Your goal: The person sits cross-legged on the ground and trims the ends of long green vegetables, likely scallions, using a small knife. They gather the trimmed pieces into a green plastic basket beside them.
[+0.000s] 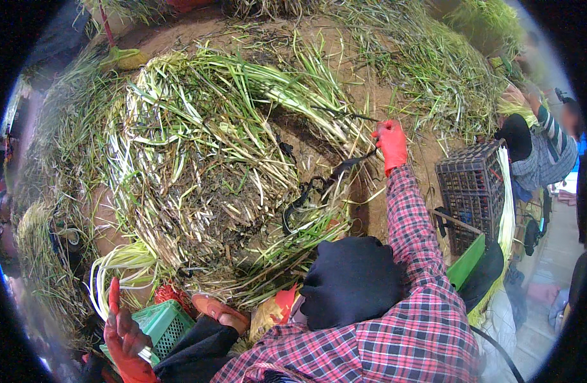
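Note:
My right hand (pixel 391 143), in a red glove, is at right of centre with its fingers closed on a dark strip (pixel 348 165). One part of the strip trails down-left over the plant litter; another runs left across a bundle of green stalks (pixel 298 91). My left hand (pixel 126 340), also in a red glove, is at the lower left, one finger pointing up. Pale, long stalks (pixel 99 282) curve down into it, and their cut ends show below its fingers. Between the hands lies a large heap of leafy stalks and debris (pixel 202 163).
A green plastic basket (pixel 166 325) stands beside my left hand, near red ties (pixel 171 297). To the right are a dark plastic crate (pixel 470 167) and a green board (pixel 466 261). Another person (pixel 547 153) sits beyond the crate. More cut greens (pixel 432 72) lie behind.

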The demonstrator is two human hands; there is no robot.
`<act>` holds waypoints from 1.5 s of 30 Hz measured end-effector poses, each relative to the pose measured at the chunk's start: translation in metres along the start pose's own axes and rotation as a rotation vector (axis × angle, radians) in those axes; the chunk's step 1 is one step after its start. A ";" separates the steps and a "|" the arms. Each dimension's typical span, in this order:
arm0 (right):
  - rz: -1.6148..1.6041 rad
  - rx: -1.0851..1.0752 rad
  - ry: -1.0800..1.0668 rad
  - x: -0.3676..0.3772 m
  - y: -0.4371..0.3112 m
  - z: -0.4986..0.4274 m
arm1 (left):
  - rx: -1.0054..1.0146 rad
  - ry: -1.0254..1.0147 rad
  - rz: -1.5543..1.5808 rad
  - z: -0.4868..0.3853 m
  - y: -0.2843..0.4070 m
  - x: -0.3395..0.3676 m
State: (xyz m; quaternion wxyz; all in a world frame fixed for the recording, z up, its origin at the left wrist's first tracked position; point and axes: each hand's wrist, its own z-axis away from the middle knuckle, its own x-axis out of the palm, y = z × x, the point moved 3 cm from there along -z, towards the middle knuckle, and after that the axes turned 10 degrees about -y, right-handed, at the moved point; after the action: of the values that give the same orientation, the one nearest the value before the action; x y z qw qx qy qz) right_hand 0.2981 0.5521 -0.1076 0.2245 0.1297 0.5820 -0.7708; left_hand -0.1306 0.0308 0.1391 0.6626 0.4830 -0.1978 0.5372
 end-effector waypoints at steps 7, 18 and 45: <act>-1.242 0.102 -0.475 -0.023 -0.026 0.009 | -0.014 -0.069 0.012 0.001 -0.006 0.009; 0.810 -0.203 0.546 -0.109 -0.031 -0.015 | 0.064 0.180 -0.075 0.000 -0.006 0.006; 0.485 -0.338 0.272 0.028 -0.054 -0.045 | -0.019 0.174 -0.013 -0.036 -0.010 0.008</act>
State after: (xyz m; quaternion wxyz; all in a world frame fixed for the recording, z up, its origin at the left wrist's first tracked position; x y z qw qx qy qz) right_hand 0.2445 0.6017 -0.0884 0.3402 0.3273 0.6784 -0.5630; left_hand -0.1279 0.0660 0.1250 0.6854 0.4293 -0.1414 0.5710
